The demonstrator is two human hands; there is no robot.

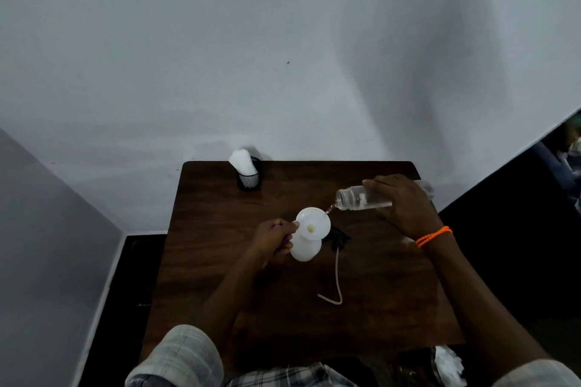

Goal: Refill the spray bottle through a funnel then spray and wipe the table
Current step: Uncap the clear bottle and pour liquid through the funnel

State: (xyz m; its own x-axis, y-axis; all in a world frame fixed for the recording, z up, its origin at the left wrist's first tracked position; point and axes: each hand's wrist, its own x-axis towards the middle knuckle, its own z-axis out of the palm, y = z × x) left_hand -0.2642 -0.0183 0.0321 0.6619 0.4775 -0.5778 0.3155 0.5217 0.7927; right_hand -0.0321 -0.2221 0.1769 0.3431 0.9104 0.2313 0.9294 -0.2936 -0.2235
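A white spray bottle (304, 249) stands uncapped on the dark wooden table (220, 261), with a white funnel (312, 223) seated in its neck. My left hand (273, 239) grips the bottle's side and steadies the funnel's rim. My right hand (401, 203) holds a clear water bottle (355, 198) tipped on its side; a thin stream runs from its mouth into the funnel's right edge. The black spray head (338, 237) with its long dip tube (337, 280) lies on the table just right of the bottle.
A black mesh cup (250, 179) holding white tissue stands at the table's far edge by the wall. A crumpled white cloth (448, 364) lies at the near right corner. The wall closes off the far side and the left.
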